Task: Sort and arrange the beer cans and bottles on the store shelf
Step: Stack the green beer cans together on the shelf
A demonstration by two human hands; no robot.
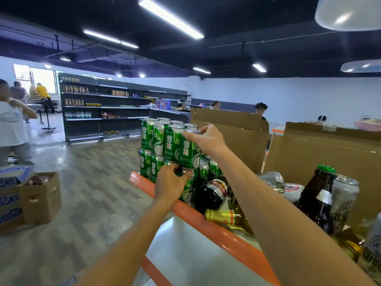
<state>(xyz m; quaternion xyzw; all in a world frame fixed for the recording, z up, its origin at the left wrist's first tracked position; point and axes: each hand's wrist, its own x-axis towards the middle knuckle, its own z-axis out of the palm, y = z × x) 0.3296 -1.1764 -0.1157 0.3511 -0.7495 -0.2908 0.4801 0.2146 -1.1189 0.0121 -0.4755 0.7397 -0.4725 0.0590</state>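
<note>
"Progress on the shelf, as you judge it?"

"Partway, I'd say. Left of the fingers, a block of green printed aluminium cans [158, 139] stands two tiers high with the labels facing out. It runs along the white shelf with its orange lip [206, 219]. That part looks done."

"And the hands?"

"The left hand [168, 182] has its fingers curled round the lower green can [188, 188] at the block's near corner, apparently to steady it. The right hand [208, 139] pinches the lid rim of the upper green can [188, 153], fingertips spread around the top. That can appears to rest on the lower tier, touching its neighbour."

"What's left?"

"Everything right of the fingers. A dark glass bottle with a red-and-white label [212, 195] lies on its side under the right forearm. A gold-foiled bottle [223, 216] lies just inside the lip. Beyond the arm, white printed cans [286, 187] lie tipped over. Farther right a brown glass bottle with a green cap [318, 195] stands against a silver can [343, 195]. Plain brown cardboard [321, 153] walls off the back."

"How will they handle?"

"The cans are smooth, thin-walled cylinders with flat ends, so they stack. The glossy round bottles would likely roll, and I doubt they'd take a second tier."
</note>
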